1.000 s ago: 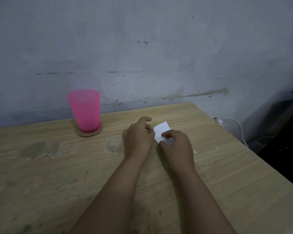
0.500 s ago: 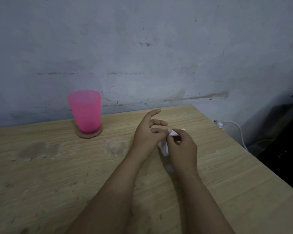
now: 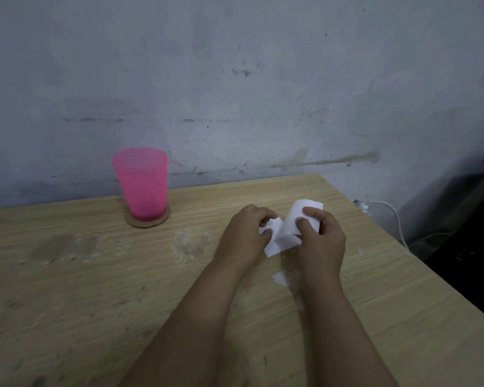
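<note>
A small white paper [image 3: 287, 233] is held up just above the wooden table [image 3: 95, 289], bent into folds between both hands. My left hand [image 3: 245, 236] pinches its left flap with curled fingers. My right hand [image 3: 320, 238] grips the larger right part, thumb on the near face and fingers wrapped round the far side. Part of the sheet is hidden behind my right fingers.
A pink plastic cup [image 3: 141, 184] stands upright on a round cork coaster [image 3: 147, 220] at the back left, near the grey wall. White smears [image 3: 281, 277] mark the tabletop below my hands. A white cable [image 3: 389, 212] hangs off the table's right edge.
The paper was lying on the table under my fingers; both hands have lifted it and spread it apart, the right hand pulling its side up and to the right.
</note>
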Motion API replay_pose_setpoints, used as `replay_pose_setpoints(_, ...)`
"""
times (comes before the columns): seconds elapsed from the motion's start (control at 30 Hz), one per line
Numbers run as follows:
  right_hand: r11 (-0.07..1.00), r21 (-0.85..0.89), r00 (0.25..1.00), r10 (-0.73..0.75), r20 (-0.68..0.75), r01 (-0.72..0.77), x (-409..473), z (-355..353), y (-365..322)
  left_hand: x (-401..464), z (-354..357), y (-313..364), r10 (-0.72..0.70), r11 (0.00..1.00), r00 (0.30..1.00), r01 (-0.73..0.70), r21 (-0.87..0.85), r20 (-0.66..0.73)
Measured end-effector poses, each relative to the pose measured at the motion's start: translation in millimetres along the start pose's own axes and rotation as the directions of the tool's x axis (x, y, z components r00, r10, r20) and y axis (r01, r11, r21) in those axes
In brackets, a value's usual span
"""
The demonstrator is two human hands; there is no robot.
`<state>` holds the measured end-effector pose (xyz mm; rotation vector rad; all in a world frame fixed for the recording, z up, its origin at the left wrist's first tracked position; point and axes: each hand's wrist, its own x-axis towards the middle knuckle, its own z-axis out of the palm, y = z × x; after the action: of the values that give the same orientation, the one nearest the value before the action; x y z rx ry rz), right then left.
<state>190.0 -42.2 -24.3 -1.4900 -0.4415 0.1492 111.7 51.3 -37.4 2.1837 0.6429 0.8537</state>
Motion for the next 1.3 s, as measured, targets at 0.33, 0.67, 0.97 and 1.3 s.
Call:
replay_pose_setpoints(0.33, 0.969, 0.213, 0.982, 0.086, 0.167, -0.121, 0, 1, -5, -5, -15, 17, -0.311, 0.856, 0.945, 0.232, -0.462, -0.1)
replay_pose_setpoints(0.67, 0.755, 0.418, 0.769, 0.174, 0.615, -0.505, -57, 44, -51, -57, -113, 21, -0.468, 0.669, 0.882, 0.311, -0.675, -0.057)
replay_pose_setpoints(0.97, 0.736, 0.313, 0.669, 0.247, 0.701, -0.6, -157, 153, -82, -129, -235, -8, -0.591, 0.613, 0.781, 0.272, -0.742, -0.202)
replay_pose_setpoints(1.3, 0.751, 0.276, 0.755, 0.419, 0.505, -0.601, -228, 261, -67, -196, -337, -74, -0.616, 0.759, 0.678, 0.373, -0.534, -0.401)
